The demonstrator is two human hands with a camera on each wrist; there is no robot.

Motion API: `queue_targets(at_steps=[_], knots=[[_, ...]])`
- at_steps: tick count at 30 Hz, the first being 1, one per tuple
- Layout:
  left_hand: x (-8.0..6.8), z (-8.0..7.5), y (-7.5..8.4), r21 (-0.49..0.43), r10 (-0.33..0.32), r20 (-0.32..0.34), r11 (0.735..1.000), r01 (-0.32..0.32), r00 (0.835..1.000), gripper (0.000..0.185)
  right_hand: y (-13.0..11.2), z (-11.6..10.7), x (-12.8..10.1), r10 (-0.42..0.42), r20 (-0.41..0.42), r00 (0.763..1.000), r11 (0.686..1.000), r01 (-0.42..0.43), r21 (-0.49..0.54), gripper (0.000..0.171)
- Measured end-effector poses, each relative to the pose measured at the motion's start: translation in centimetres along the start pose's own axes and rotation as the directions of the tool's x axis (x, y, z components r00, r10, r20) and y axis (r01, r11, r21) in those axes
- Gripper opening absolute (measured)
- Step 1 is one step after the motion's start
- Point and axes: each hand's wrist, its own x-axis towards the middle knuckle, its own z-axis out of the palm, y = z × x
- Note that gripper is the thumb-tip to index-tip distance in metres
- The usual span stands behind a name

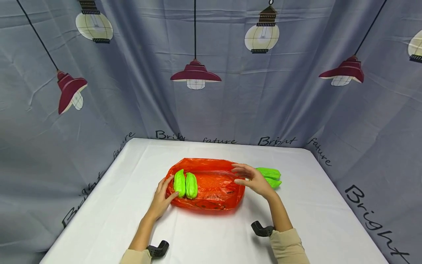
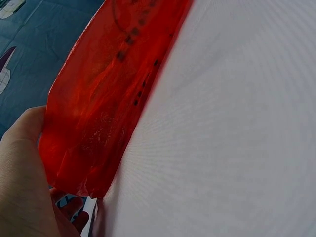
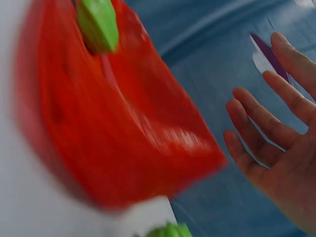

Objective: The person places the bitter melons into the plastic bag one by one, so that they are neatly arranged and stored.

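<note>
The left hand (image 1: 162, 198) has its fingers curled round the left end of the red bag (image 1: 211, 185), gripping the plastic, with the thumb by two green gourds (image 1: 185, 184) that lie side by side on that end. The right hand (image 1: 252, 179) hangs released, fingers straight and spread, just over the bag's right end without touching it. The bag lies mid-counter (image 1: 296, 205). Two more gourds (image 1: 270, 176) lie just beyond the right hand, toward the counter's right edge.
</note>
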Motion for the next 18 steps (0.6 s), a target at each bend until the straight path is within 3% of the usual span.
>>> queue_targets(at_steps=[10, 18], knots=[[0.0, -0.1, -0.1, 0.005, 0.019, -0.019, 1.000, -0.019, 1.000, 0.063, 1.4, -5.6, -1.5, 0.063, -0.080, 0.995, 0.994, -0.070, -0.089, 0.051], [-0.1, 0.1, 0.0, 0.003, 0.030, -0.026, 1.000, -0.030, 0.999, 0.062, 7.0, -9.2, -2.7, 0.111, -0.140, 0.984, 0.978, -0.133, -0.158, 0.051]])
